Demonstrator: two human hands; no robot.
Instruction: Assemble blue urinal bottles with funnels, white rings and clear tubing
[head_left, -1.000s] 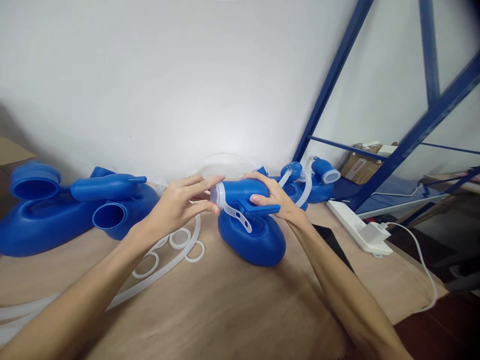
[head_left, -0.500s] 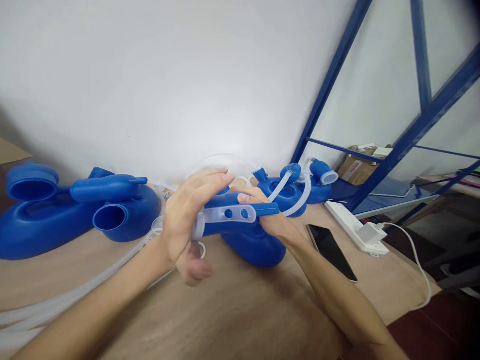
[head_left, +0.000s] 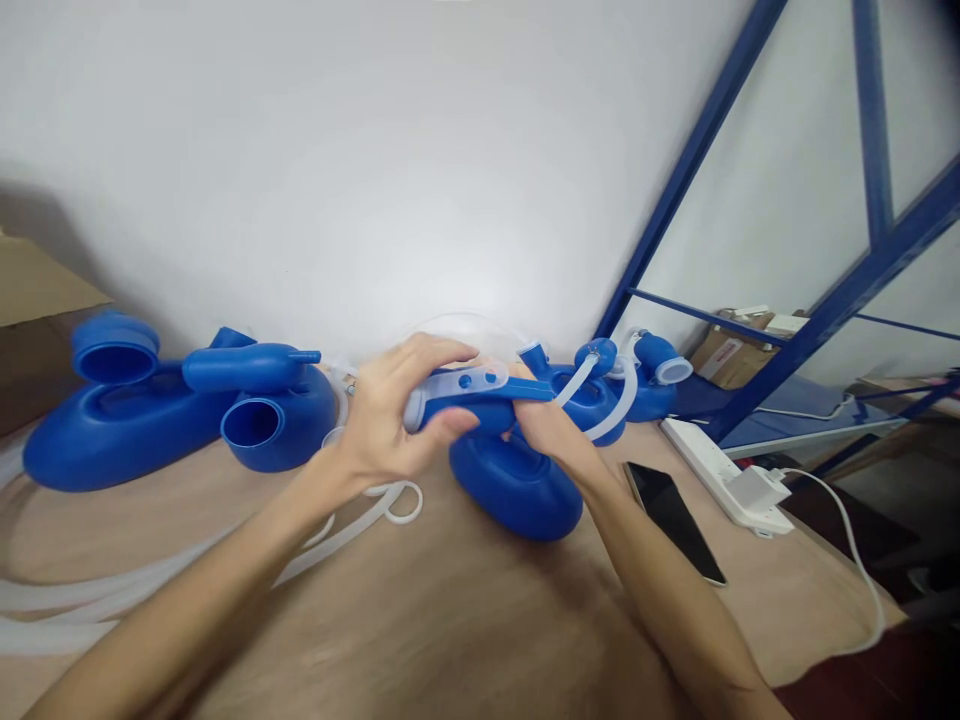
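Observation:
A blue plastic bottle (head_left: 517, 485) with a long neck and a handle rests on the wooden table (head_left: 465, 610) in front of me. My left hand (head_left: 397, 420) grips the capped end of its neck, fingers over the translucent white strap (head_left: 469, 381) that lies along the handle. My right hand (head_left: 544, 425) holds the handle and neck from the right side. Translucent rings on a white strap (head_left: 394, 500) lie on the table below my left hand.
More blue bottles stand at the left (head_left: 127, 420) and behind, right (head_left: 607, 385), the latter with white tubes. A black phone (head_left: 675, 520), a white power strip (head_left: 720, 460) with a charger and cable, blue shelf struts (head_left: 825, 300) and coiled tubing (head_left: 75, 600) surround the spot.
My left hand has turned and closed around the neck end, and the white strap has swung from hanging below the neck up onto the handle. The view has shifted slightly.

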